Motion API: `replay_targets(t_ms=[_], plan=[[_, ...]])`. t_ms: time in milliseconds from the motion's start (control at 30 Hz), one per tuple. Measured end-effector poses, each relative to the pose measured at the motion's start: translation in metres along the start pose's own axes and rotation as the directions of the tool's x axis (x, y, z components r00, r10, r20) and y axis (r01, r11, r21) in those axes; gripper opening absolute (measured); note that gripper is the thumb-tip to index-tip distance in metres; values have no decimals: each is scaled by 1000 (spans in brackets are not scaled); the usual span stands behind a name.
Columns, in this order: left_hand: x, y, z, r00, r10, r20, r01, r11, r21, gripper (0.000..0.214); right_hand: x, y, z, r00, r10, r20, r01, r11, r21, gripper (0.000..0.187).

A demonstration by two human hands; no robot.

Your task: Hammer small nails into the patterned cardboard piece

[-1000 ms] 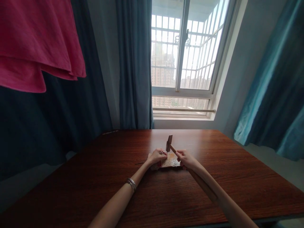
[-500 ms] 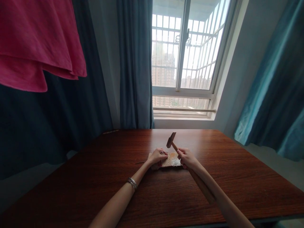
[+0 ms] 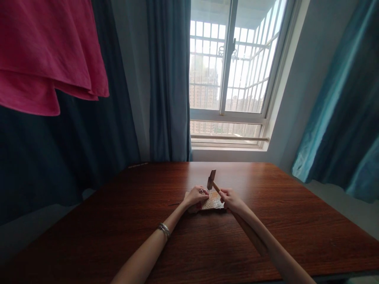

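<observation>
My right hand [image 3: 231, 200] is wrapped round the wooden handle of a hammer [image 3: 211, 180], whose dark head is low over the board, at the top of a thin upright nail [image 3: 208, 192]. That nail is pinched in the fingertips of my left hand [image 3: 196, 196]. Under both hands lies a small light board [image 3: 212, 202] dotted with many holes, with reddish and orange patches. Several shiny nails stand in a row by my left fingers, partly hidden by them. The hammer's handle runs back beneath my right forearm.
The board rests on a large dark wooden table [image 3: 142, 236]. A thin dark rod [image 3: 174, 204] lies left of the board. Behind stands a barred window [image 3: 225, 79] with blue curtains [image 3: 168, 86]. A pink cloth [image 3: 50, 55] hangs at upper left.
The hammer head has come down and slightly left, from above the board to the nail's top. My left hand stays in nearly the same place at the board.
</observation>
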State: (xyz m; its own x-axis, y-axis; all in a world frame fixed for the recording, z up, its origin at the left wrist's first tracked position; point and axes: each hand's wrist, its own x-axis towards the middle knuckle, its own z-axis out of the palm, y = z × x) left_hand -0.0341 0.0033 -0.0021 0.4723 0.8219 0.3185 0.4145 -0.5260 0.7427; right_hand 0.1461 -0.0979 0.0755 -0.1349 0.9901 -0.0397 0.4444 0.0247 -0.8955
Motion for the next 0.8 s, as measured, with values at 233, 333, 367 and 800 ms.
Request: replay_targets(t_ms=[233, 333, 367, 800], plan=[[0, -1, 0, 1000, -6, 3, 6, 1000, -18, 19, -5, -2, 1, 999, 12, -32, -11, 999, 38, 26], [-1, -1, 0, 1000, -4, 2, 4, 1000, -19, 19, -6, -5, 0, 999, 52, -2, -52, 998, 20, 24], [-1, 0, 0, 1000, -7, 1, 7, 1000, -13, 19, -5, -6, -1, 999, 51, -6, -50, 998, 24, 23], [-1, 2, 0, 1000, -20, 19, 20, 999, -35, 17, -2, -19, -13, 996, 54, 70, -54, 999, 2, 25]])
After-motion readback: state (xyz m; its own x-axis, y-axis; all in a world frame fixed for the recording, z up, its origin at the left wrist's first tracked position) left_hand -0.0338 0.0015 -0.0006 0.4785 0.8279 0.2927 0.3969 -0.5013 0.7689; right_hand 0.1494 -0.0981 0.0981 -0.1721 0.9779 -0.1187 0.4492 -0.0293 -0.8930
